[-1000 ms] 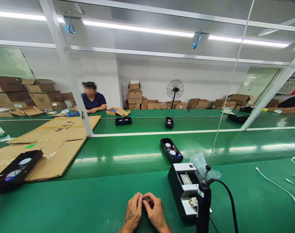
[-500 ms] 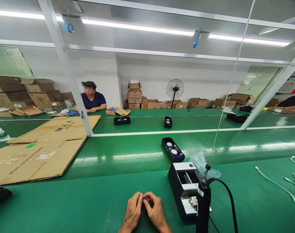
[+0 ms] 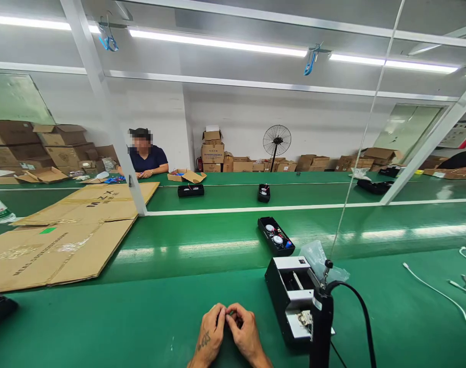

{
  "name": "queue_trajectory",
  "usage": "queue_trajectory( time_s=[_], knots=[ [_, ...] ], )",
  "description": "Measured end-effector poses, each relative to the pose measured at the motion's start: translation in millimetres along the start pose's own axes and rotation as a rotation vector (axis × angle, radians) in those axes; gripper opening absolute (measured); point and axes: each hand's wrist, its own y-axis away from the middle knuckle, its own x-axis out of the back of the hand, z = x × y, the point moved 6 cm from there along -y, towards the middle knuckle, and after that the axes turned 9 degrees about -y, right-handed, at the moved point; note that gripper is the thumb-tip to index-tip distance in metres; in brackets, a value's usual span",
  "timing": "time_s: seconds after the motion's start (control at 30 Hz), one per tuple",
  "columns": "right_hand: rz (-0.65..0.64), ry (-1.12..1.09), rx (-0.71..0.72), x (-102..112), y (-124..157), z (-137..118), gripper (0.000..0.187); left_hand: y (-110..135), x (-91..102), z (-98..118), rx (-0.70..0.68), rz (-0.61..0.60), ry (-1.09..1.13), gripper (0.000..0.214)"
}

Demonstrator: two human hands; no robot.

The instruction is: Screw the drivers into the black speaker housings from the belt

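My left hand (image 3: 210, 331) and my right hand (image 3: 245, 329) rest together on the green worktop (image 3: 114, 327), fingertips meeting in front of me. Both have curled, pinched fingers; whatever may lie between them is hidden. Just right of my right hand stands a black-and-white tabletop machine (image 3: 294, 261) with an open top and a metal mechanism at its front. In front of it hangs a black cylindrical tool (image 3: 322, 327) with a curved cable. Beyond the machine, a black casing (image 3: 276, 236) with two round white parts and wires lies on the green belt.
A clear plastic bag (image 3: 315, 258) lies behind the machine, white cables (image 3: 436, 291) to the right. Flattened cardboard (image 3: 64, 245) covers the left side. Two more black casings (image 3: 190, 190) (image 3: 264, 192) sit on the far belt, where a co-worker (image 3: 148, 158) sits. A dark object (image 3: 1, 309) is at left.
The near black casing has shifted slightly right and toward me. The two far casings have shifted slightly left. My hands have stayed in place.
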Motion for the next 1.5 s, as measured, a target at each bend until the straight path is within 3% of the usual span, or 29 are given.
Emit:
queue_trajectory(
  time_s=[0.37, 0.67, 0.97, 1.5],
  knots=[
    [0.022, -0.022, -0.004, 0, 0, -5, 0.018, -3, 1.7, 2, -0.002, -0.064, 0.024, 0.057],
    [0.013, -0.009, -0.004, 1, 0, -6, 0.015, -1, -0.7, 0, -0.010, 0.000, -0.017, 0.062],
    [0.001, -0.010, -0.011, 0, 0, -5, 0.014, 1, -1.7, -7, 0.025, -0.020, -0.050, 0.069],
    [0.018, -0.025, -0.019, 0, 0, -4, 0.018, -4, 2.8, 6, 0.012, -0.083, 0.024, 0.059]
  ],
)
